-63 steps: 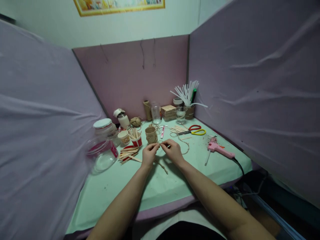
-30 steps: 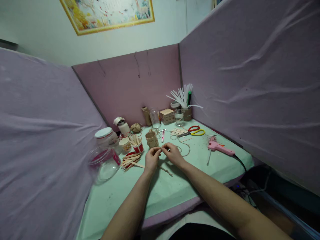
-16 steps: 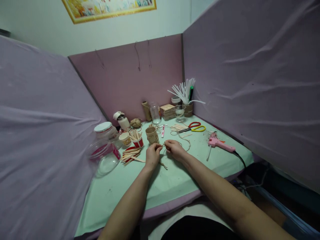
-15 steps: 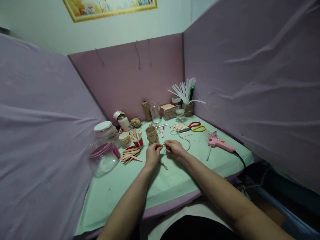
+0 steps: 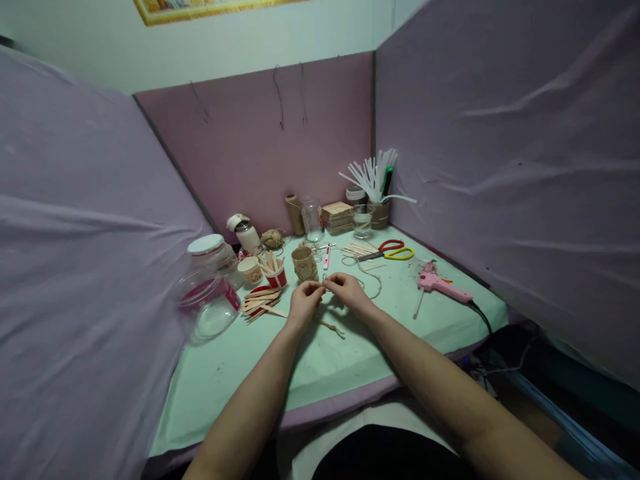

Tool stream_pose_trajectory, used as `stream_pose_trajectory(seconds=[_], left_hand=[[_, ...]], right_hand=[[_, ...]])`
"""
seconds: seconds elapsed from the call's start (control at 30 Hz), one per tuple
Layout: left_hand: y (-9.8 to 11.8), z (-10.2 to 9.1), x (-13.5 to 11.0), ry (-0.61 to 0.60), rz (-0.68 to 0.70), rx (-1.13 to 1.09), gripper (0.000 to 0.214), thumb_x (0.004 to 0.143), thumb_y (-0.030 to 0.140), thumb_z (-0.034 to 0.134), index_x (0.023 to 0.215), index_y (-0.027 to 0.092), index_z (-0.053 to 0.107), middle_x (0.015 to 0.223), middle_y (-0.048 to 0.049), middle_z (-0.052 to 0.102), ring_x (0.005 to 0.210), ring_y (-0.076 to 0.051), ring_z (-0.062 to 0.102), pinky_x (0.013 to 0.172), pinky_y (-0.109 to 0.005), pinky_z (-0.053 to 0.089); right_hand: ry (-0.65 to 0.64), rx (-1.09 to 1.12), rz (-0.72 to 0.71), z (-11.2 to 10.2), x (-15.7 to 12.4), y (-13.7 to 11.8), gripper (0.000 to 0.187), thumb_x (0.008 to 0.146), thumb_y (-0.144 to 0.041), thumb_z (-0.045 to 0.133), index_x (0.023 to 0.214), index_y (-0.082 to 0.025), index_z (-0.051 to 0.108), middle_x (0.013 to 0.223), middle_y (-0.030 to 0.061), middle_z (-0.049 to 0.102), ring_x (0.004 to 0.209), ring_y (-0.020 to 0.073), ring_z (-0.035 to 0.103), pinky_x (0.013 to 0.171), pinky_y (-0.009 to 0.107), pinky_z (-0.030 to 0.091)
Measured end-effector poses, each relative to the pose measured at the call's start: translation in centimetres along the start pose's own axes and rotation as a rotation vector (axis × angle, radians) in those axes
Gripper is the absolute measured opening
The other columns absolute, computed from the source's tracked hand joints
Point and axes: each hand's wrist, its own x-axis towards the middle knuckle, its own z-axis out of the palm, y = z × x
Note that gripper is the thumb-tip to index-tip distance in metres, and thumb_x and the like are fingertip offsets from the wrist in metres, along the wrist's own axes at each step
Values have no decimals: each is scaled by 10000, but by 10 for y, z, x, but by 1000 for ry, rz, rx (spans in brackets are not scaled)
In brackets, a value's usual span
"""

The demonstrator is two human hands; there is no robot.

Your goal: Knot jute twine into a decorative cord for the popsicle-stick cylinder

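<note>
My left hand (image 5: 305,303) and right hand (image 5: 346,291) are pinched closed, nearly tip to tip, on a bit of string (image 5: 325,277) just in front of the cup (image 5: 305,267) — I take this step for fine twisting or knotting, though my fingertips hide the crossing. The next move, I'd judge, calls for a steady left pinch and a small, even pull with the right — clear of the loose end (image 5: 333,327) lying on the table (image 5: 240,380).

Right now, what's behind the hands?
Behind the left hand: a brown cup, its lowest edge seemingly partly covered. Beyond the right hand: twine looping on the table. Whatever lies directly under either hand can't be seen.
</note>
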Motion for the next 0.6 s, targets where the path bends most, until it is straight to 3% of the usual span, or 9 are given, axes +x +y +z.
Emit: stream_pose_trajectory(seconds=[0.13,0.27,0.4,0.6], left_hand=[[-1,0,0,-37,-16,-97,288,589,343,733,758,126,644,578,12,564,490,-68,435,469,-203,299],[0,-3,2,-53,-85,-231,365,557,350,772,806,118,639,645,0,591,487,-44,423,449,-185,278],[4,-5,1,-89,-146,-313,410,530,332,805,821,127,602,666,-5,599,504,-39,442,442,-164,279],[5,-6,0,-233,-322,-390,395,512,270,827,794,134,586,673,-19,593,517,-37,438,424,-146,260]], right_hand=[[33,-69,-55,-2,2,0,127,693,-295,592,724,-173,609,702,-3,616,670,131,545,651,257,416],[-68,-134,-121,-5,2,-1,156,727,-279,560,811,-185,652,832,26,669,798,155,587,757,277,431],[-146,-219,-118,-7,1,0,172,755,-307,538,753,-174,648,741,22,651,716,149,569,693,266,418],[61,-309,-186,-9,0,-1,149,778,-297,496,738,-192,593,741,14,627,715,148,535,705,271,383]])
